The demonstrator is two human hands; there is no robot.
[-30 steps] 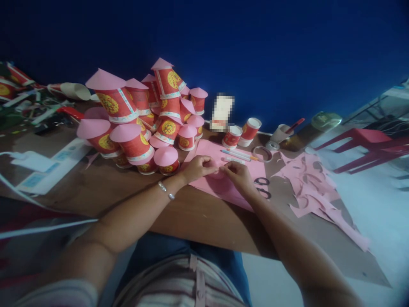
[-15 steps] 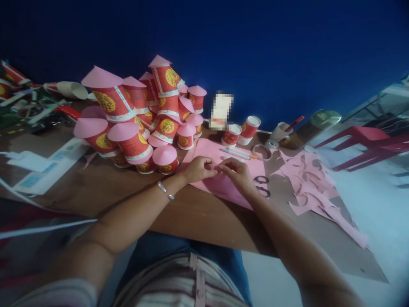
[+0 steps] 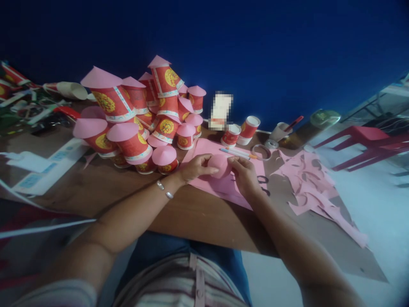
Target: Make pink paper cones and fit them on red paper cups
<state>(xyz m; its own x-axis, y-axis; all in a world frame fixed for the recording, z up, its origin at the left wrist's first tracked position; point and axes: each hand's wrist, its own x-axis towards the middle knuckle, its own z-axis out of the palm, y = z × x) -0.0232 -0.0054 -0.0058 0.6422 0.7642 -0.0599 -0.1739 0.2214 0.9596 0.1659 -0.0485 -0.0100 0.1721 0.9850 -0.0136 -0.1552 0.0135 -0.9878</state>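
While two hands (image 3: 195, 167) (image 3: 245, 175) hold one cone (image 3: 220, 165), two pens (image 3: 230, 152) (image 3: 246, 155) lie beside.

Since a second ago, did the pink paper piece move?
Yes. The pink paper piece is lifted off the pink sheet, toward the pens, pinched between left hand and right hand.

Both hands are meeting over the wooden table (image 3: 105, 183): the left hand (image 3: 194, 167) and the right hand (image 3: 244, 175) are pinching a small pink paper cone (image 3: 220, 165) between their fingertips, just above a pink paper sheet (image 3: 220, 187). A heap of cone-capped red paper cups (image 3: 140, 115) is standing just left, and pink paper scraps (image 3: 315, 187) are lying to the right.
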